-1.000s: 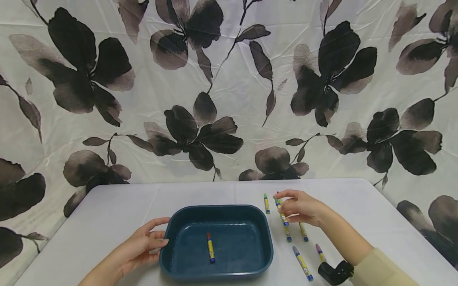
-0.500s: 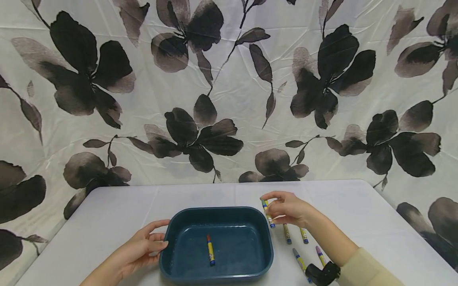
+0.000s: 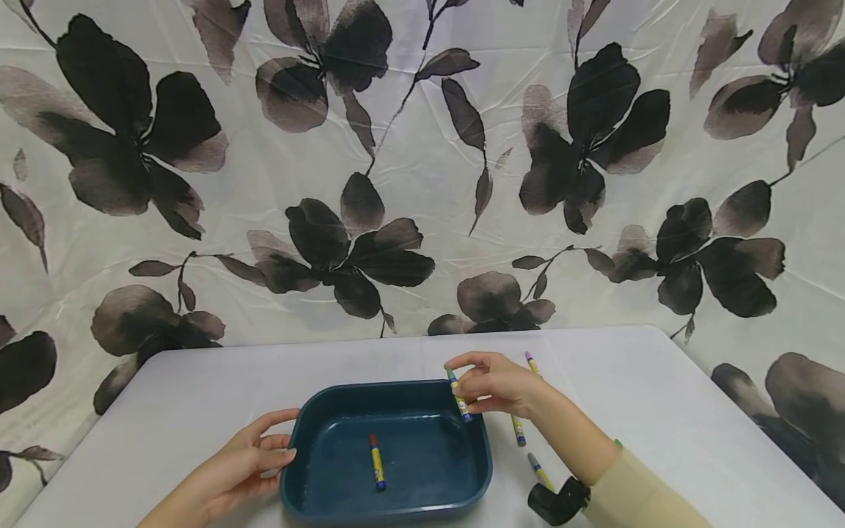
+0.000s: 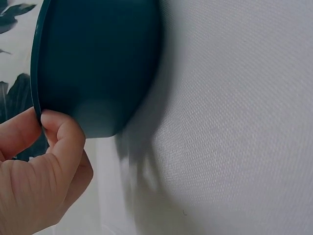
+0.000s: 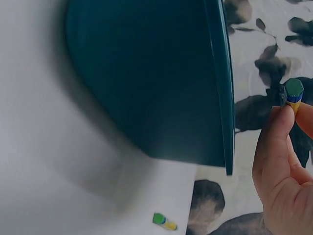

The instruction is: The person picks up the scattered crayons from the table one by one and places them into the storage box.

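Note:
In the head view, a dark teal plastic basin [image 3: 429, 466] stands on the white table, with a red crayon [image 3: 377, 466] lying inside. My left hand [image 3: 240, 463] pinches the basin's left rim between thumb and finger, as the left wrist view shows on the rim [image 4: 35, 73]. My right hand [image 3: 498, 386] holds a green crayon [image 3: 461, 403], yellow-wrapped with a blue end band, above the basin's far right corner. From the right wrist, that crayon's green end [image 5: 294, 88] pokes up between thumb and fingertips, apart from the rim.
Right of the basin lie a purple-tipped crayon [image 3: 531, 361], a crayon [image 3: 518, 431] partly under my right hand, and a grey-blue crayon [image 3: 540, 471]. A green crayon [image 5: 165, 221] lies near the table edge. A black device [image 3: 557, 501] sits by my right sleeve. Floral cloth [image 3: 396, 147] hangs behind.
My right hand has carried the green crayon leftward from the loose crayons to over the basin's corner. My left hand stays at the rim. The head view has shifted slightly.

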